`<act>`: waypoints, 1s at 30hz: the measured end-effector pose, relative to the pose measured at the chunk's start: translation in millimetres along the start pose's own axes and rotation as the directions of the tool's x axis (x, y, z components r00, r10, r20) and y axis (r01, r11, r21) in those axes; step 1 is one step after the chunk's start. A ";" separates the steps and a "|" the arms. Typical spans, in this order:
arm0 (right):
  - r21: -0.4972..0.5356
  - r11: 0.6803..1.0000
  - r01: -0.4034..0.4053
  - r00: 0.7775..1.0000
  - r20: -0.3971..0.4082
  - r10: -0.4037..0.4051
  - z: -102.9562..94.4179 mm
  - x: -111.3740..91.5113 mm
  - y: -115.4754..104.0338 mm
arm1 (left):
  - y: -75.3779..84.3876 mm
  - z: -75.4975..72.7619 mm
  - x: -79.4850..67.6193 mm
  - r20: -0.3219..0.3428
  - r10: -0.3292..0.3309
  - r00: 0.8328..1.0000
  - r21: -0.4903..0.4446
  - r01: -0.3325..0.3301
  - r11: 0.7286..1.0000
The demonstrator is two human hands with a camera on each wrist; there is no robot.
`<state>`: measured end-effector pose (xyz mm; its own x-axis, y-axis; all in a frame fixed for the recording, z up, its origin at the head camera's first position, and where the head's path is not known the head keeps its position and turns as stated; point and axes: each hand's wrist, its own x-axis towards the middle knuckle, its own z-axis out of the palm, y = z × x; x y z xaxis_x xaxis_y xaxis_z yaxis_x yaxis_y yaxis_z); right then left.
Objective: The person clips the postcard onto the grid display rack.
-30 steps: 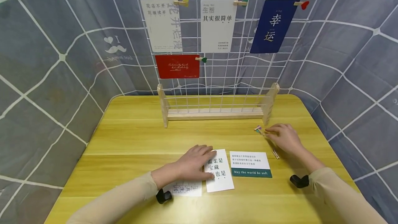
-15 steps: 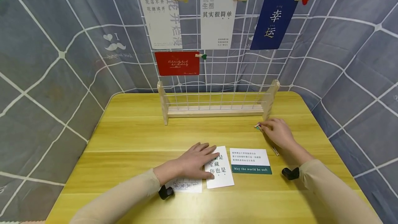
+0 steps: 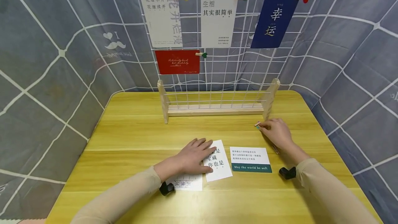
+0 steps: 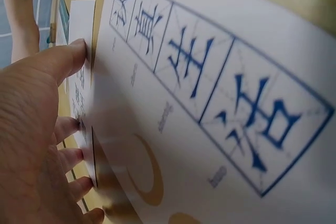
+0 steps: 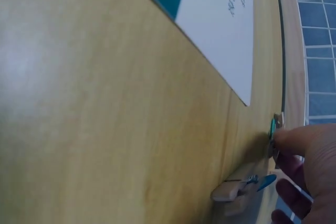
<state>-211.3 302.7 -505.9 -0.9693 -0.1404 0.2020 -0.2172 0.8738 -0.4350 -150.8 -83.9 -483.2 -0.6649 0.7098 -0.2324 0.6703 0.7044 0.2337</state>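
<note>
My left hand (image 3: 192, 156) rests palm down with spread fingers. Its thumb and fingertips touch a white card with black characters (image 3: 221, 170). Partly under that hand lies another white card (image 3: 188, 184), whose boxed blue characters fill the left wrist view. At the right, my right hand (image 3: 277, 133) pinches a small wooden clothespin (image 5: 272, 142) between thumb and finger, beside the stand's foot. The fingers hide most of it; a teal bit shows there. Another clothespin with a blue heart (image 5: 266, 182) lies below the fingers in the right wrist view.
A white wire grid (image 3: 236, 68) on a wooden stand (image 3: 214, 110) rises at the back. Clipped to it are white cards (image 3: 217, 27), a blue card (image 3: 273, 23) and a red card (image 3: 177, 63). A white-and-green card (image 3: 250, 160) lies between my hands.
My right hand has moved left and away from me onto the clothespins, and its fingertips have closed there. Under my left hand, the white card has shifted slightly away and tilted.
</note>
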 end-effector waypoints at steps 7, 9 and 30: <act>0.010 1.000 0.016 1.000 0.014 -0.017 -2.0 -5.2 6.7 | -11.7 -1.4 2.9 -0.019 -0.061 0.998 -0.020 0.061 0.998; 0.014 1.000 0.012 1.000 0.021 -0.012 -3.2 -6.6 8.1 | -14.6 -3.0 3.3 -0.021 -0.083 0.996 -0.031 0.082 0.996; 0.016 1.000 0.027 0.999 0.045 -0.028 -4.9 -9.3 9.9 | -14.0 -5.0 -1.8 -0.103 -0.216 0.971 -0.025 0.214 0.976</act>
<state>-203.8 314.9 -507.7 -0.9670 -0.1856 0.1743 -0.2453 0.8623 -0.4429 -160.6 -95.0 -481.3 -0.8243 0.5372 -0.1788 0.5036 0.8400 0.2021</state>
